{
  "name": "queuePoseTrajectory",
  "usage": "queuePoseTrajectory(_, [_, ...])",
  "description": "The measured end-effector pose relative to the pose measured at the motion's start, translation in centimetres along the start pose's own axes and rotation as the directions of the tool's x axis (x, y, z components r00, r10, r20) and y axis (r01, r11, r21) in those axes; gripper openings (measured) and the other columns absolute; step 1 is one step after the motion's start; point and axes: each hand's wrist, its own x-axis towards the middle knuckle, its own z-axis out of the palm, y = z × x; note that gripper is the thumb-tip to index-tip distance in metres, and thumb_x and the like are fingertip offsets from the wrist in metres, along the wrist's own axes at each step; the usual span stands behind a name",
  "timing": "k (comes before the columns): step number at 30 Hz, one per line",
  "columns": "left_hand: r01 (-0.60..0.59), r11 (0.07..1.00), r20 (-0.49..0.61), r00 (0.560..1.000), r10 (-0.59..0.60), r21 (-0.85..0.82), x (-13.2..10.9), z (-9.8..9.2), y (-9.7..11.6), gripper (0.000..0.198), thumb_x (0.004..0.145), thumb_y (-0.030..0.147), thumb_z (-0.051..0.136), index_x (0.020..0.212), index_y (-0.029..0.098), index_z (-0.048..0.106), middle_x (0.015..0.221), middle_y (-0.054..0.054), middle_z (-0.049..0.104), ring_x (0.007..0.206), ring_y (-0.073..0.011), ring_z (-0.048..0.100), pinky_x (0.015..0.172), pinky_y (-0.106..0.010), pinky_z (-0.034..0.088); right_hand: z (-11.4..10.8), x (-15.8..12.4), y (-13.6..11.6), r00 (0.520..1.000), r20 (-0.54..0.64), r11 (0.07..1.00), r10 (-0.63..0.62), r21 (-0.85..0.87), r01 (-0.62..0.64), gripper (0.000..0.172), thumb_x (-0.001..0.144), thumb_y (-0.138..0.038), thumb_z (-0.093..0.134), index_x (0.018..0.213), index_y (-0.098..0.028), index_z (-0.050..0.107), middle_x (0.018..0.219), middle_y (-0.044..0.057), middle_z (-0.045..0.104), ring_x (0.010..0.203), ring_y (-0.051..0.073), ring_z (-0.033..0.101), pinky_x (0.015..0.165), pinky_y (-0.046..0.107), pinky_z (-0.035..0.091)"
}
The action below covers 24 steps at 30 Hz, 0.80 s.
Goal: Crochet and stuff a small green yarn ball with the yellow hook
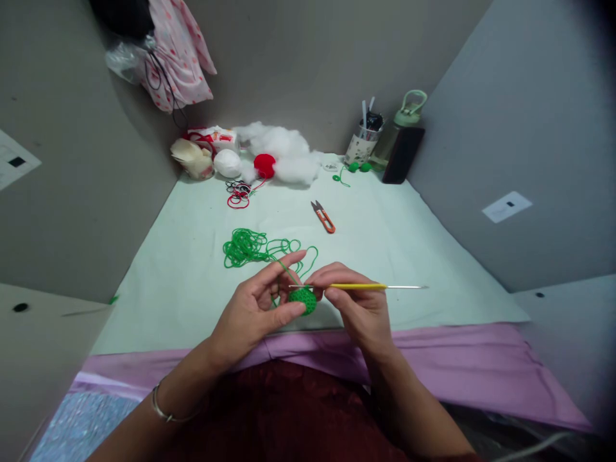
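Between thumb and fingers, my left hand (257,305) holds a small round green crochet piece (303,299), with green yarn running up over its raised index finger. My right hand (363,308) grips a crochet hook (359,286) by its yellow handle. The hook's metal tip lies at the top edge of the piece, and its other metal end points right. Beyond my left hand, a loose tangle of green yarn (244,248) rests on the pale cloth. Small orange-handled thread snips (323,217) lie farther back.
Along the back are white stuffing (283,151), a red ball (264,165), a white ball (227,163), a pen cup (360,146), a green bottle (385,141) and a dark phone (403,155). Grey panels (520,128) enclose the pale-covered table (433,256).
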Motion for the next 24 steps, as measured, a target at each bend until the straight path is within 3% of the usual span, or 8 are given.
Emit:
queuePoseTrajectory(5, [0.000, 1.000, 0.003, 1.000, 0.000, -0.024, -0.20, 0.13, -0.24, 0.074, 0.077, 0.023, 0.094, 0.144, 0.038, 0.068, 0.102, 0.001, 0.063, 0.092, -0.0122, 0.057, 0.079, -0.023, 0.046, 0.15, -0.11, 0.05, 0.999, -0.040, 1.000, -0.019, -0.016, 0.018, 0.017, 0.099, -0.023, 0.072, 0.108, -0.032, 0.084, 0.100, 0.004, 0.081, 0.091, 0.018, 0.072, 0.077, 0.032, 0.060])
queuePoseTrajectory(13, [-0.035, 0.994, -0.003, 0.999, 0.035, 0.103, -0.33, 0.33, -0.12, 0.075, 0.082, 0.017, 0.082, 0.152, 0.032, 0.061, 0.101, 0.000, 0.062, 0.090, -0.0129, 0.057, 0.083, -0.026, 0.046, 0.09, 0.14, -0.08, 0.999, 0.008, 0.999, -0.036, -0.035, 0.036, 0.016, 0.100, -0.026, 0.072, 0.107, -0.033, 0.085, 0.100, 0.004, 0.081, 0.100, 0.020, 0.072, 0.087, 0.037, 0.059])
queuePoseTrajectory(18, [-0.014, 0.976, 0.006, 1.000, 0.013, 0.217, -0.30, 0.19, -0.04, 0.077, 0.081, 0.016, 0.079, 0.154, 0.032, 0.059, 0.095, 0.002, 0.063, 0.085, -0.0127, 0.054, 0.087, -0.028, 0.047, -0.06, -0.25, 0.02, 0.999, 0.001, 0.998, -0.034, -0.053, 0.034, 0.018, 0.100, -0.024, 0.072, 0.107, -0.034, 0.085, 0.098, 0.003, 0.082, 0.098, 0.020, 0.073, 0.086, 0.037, 0.060])
queuePoseTrajectory(24, [-0.093, 0.933, 0.069, 0.995, 0.073, 0.348, -0.10, -0.21, -0.14, 0.047, 0.083, 0.017, 0.078, 0.129, 0.026, 0.074, 0.109, -0.004, 0.070, 0.113, -0.0191, 0.063, 0.105, -0.033, 0.046, 0.61, -0.74, 0.57, 0.997, -0.078, 1.000, -0.009, -0.026, 0.007, 0.019, 0.099, -0.021, 0.071, 0.103, -0.032, 0.085, 0.098, 0.004, 0.081, 0.096, 0.019, 0.073, 0.082, 0.034, 0.061])
